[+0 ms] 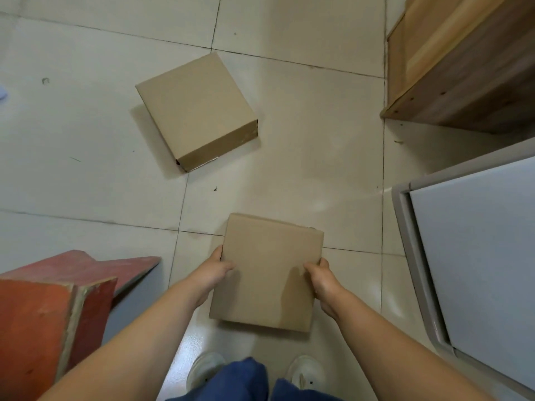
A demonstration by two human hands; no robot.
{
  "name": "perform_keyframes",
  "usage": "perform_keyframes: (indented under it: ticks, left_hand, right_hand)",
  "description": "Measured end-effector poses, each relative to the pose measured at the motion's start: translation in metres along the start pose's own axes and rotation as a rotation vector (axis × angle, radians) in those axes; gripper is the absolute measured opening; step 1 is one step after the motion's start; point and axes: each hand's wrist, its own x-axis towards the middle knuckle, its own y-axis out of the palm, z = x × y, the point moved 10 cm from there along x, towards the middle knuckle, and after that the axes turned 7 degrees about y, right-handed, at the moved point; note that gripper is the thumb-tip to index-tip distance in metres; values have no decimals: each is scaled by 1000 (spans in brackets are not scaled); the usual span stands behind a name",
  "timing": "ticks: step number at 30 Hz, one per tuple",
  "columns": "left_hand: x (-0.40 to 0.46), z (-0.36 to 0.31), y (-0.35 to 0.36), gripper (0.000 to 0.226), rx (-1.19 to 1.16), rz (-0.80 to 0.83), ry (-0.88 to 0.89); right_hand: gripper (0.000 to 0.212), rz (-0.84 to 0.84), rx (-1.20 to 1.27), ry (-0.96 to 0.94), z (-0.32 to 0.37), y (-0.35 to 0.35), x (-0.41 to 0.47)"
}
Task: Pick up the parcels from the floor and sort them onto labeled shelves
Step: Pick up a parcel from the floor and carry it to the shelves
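A plain brown cardboard parcel (267, 270) is held in front of me above the tiled floor. My left hand (212, 270) grips its left edge and my right hand (322, 280) grips its right edge, thumbs on top. A second, larger brown cardboard parcel (197, 111) lies on the floor farther ahead, turned at an angle, untouched.
A wooden shelf unit (463, 68) stands at the upper right. A grey-white cabinet (474, 256) fills the right side. A red wooden piece of furniture (43, 314) stands at the lower left. My white shoes (205, 371) show at the bottom on the tiled floor (72, 125).
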Motion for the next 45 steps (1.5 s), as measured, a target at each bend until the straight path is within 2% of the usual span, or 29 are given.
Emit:
perform_keyframes:
  ticks: [7,10,12,16,18,22,25,28,32,36,39,45]
  left_hand:
    - [-53,-57,-14,45,-145,-32,25]
    - [-95,-99,-16,29,-192,-33,77]
    - [-126,-125,-19,27,-215,-47,108]
    - [-190,-174,-30,50,-264,-108,128]
    - [-227,-205,-33,50,-258,-114,160]
    - [-314,-275,-37,35,-258,-122,258]
    - [-385,-322,-43,41,-254,-148,321]
    - [-450,-360,-50,47,-248,-167,362]
    - [-533,-401,-58,49,-308,-179,430]
    - [-603,-437,-68,44,-341,-185,510]
    - [-637,-457,-79,51,-316,-192,561]
    - [-691,-490,-87,53,-285,-225,639]
  right_hand:
    - [37,54,70,-98,39,-22,-56]
    - [46,61,97,-104,58,-39,-95]
    - [47,57,127,-111,72,-52,-128]
    - [49,99,171,-145,106,-73,-213]
    - [49,117,177,-177,125,-83,-260]
    - [52,160,176,-249,159,-100,-360]
    - [50,175,174,-300,180,-115,-437]
    - [61,183,146,-362,198,-129,-512]
    - [63,181,147,-459,218,-146,-606]
    - [62,181,171,-505,231,-161,-674]
    - [53,202,190,-520,239,-171,-713]
    - [79,240,178,-524,247,-181,-758]
